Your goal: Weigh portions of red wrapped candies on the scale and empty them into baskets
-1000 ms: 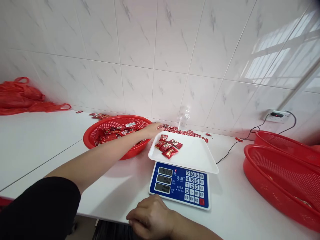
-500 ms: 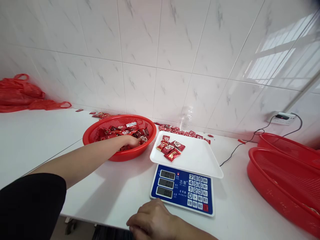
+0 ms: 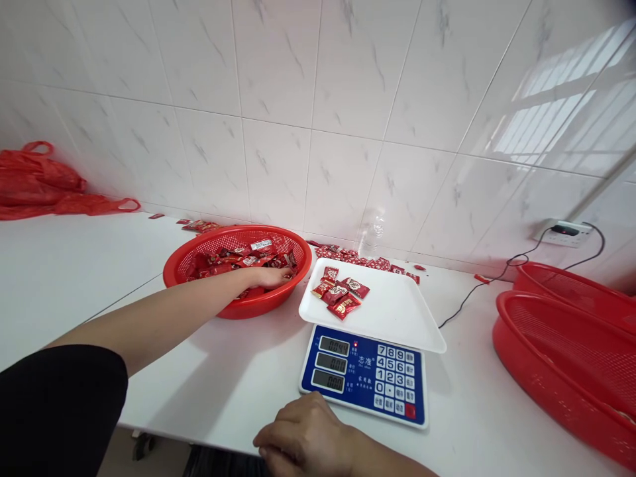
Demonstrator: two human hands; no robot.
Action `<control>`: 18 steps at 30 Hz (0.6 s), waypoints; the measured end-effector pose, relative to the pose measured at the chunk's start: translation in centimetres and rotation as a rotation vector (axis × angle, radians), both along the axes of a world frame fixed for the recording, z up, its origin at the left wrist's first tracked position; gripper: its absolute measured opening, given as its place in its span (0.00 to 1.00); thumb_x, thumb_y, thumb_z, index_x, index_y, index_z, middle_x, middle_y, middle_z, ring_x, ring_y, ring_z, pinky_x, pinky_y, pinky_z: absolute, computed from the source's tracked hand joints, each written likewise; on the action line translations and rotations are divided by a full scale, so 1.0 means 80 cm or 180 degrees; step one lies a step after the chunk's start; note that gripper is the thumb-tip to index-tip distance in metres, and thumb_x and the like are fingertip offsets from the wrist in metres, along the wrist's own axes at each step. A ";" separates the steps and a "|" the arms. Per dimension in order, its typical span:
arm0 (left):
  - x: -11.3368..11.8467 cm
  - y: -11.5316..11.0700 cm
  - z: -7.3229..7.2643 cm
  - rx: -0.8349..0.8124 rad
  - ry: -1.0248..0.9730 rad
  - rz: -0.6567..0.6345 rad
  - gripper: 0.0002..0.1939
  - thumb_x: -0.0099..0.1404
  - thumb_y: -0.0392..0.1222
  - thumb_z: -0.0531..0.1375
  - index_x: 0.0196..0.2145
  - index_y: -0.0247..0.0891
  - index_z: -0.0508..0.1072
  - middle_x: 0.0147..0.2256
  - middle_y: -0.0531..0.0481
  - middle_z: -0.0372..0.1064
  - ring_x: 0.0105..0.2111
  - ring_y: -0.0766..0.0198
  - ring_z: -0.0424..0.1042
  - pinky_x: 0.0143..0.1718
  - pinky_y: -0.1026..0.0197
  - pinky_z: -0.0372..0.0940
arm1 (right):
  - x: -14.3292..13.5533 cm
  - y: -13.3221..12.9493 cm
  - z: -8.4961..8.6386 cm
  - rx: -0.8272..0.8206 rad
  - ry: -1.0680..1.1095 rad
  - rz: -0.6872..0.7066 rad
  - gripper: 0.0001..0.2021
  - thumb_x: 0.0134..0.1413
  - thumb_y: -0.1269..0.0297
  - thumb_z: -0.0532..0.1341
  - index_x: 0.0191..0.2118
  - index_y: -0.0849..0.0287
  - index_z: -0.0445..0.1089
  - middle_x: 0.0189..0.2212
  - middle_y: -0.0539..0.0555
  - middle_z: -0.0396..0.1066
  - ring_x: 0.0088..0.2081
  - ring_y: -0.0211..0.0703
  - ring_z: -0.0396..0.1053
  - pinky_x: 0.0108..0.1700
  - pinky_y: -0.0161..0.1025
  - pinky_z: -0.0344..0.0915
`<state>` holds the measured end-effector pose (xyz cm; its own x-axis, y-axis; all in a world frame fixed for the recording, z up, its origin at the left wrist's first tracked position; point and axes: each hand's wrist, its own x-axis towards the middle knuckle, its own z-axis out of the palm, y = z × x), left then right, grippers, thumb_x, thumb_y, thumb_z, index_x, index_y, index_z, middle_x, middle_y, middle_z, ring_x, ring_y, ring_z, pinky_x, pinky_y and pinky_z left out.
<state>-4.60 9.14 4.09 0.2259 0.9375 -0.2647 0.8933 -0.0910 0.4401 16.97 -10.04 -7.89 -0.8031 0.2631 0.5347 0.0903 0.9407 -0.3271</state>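
My left hand (image 3: pixel 272 276) reaches into a red plastic basket (image 3: pixel 171 271) filled with small red candy packets (image 3: pixel 218 258). Its fingers curl among the packets at the basket's right side; whatever they grip is hidden. On the white tray of a digital scale (image 3: pixel 392 311) lie several red wrapped candies (image 3: pixel 338 291), bunched to the left. Below the tray, the blue panel (image 3: pixel 365 374) carries number keys and three displays, the top one seeming to read 0.044. My right hand (image 3: pixel 308 434) rests closed at the table's front edge, just below the scale, with nothing visible in it.
Loose red packets (image 3: pixel 352 257) line the wall behind the scale, beside a clear plastic bottle (image 3: pixel 371 235). Red baskets (image 3: pixel 551 371) stand at the right. A black cable (image 3: pixel 467 298) runs up to a wall socket (image 3: pixel 564 232). Red plastic bags (image 3: pixel 40 179) lie far left.
My left hand has shifted slightly right and up inside the basket, its fingers now showing more. My right hand and the candies on the tray stay as they were.
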 end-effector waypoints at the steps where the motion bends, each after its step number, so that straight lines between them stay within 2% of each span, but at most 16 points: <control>1: 0.000 0.000 -0.001 -0.0021 -0.0212 0.0085 0.29 0.57 0.56 0.55 0.55 0.42 0.68 0.58 0.44 0.62 0.56 0.50 0.64 0.53 0.55 0.59 | 0.000 0.000 0.000 -0.0010 -0.0024 -0.0007 0.10 0.54 0.65 0.53 0.40 0.56 0.70 0.24 0.48 0.73 0.25 0.36 0.70 0.26 0.32 0.61; 4: 0.002 0.000 0.000 -0.0176 -0.1021 0.0517 0.28 0.54 0.62 0.58 0.47 0.43 0.73 0.55 0.43 0.67 0.54 0.51 0.66 0.48 0.58 0.63 | 0.001 0.000 0.003 0.0000 -0.0023 -0.0047 0.10 0.53 0.65 0.54 0.39 0.56 0.70 0.24 0.48 0.73 0.25 0.36 0.70 0.26 0.32 0.60; 8: 0.016 -0.002 0.011 -0.0556 -0.1721 0.0934 0.31 0.55 0.69 0.53 0.41 0.41 0.74 0.43 0.40 0.75 0.41 0.53 0.74 0.33 0.60 0.67 | 0.001 0.000 0.005 0.0057 -0.0006 -0.0064 0.11 0.52 0.66 0.54 0.40 0.56 0.70 0.24 0.48 0.73 0.25 0.37 0.71 0.26 0.32 0.60; 14: 0.036 0.000 0.022 -0.0318 -0.1652 0.1024 0.24 0.53 0.60 0.62 0.42 0.43 0.70 0.37 0.44 0.76 0.34 0.56 0.74 0.29 0.61 0.66 | 0.000 0.001 0.004 0.0051 0.0055 -0.0075 0.11 0.51 0.66 0.55 0.39 0.56 0.70 0.23 0.48 0.73 0.25 0.36 0.71 0.25 0.32 0.59; 18: 0.040 0.001 0.020 -0.0314 -0.1678 0.1138 0.18 0.58 0.54 0.59 0.42 0.41 0.68 0.37 0.44 0.75 0.33 0.57 0.74 0.28 0.61 0.67 | 0.001 0.001 0.007 0.0106 0.0155 -0.0136 0.11 0.50 0.66 0.55 0.39 0.56 0.70 0.23 0.48 0.73 0.24 0.36 0.71 0.25 0.32 0.59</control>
<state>-1.42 9.23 5.72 0.0274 0.9560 -0.2922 0.5228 0.2354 0.8193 17.03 -9.95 -7.35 -0.7642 0.2781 0.5819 0.1154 0.9467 -0.3008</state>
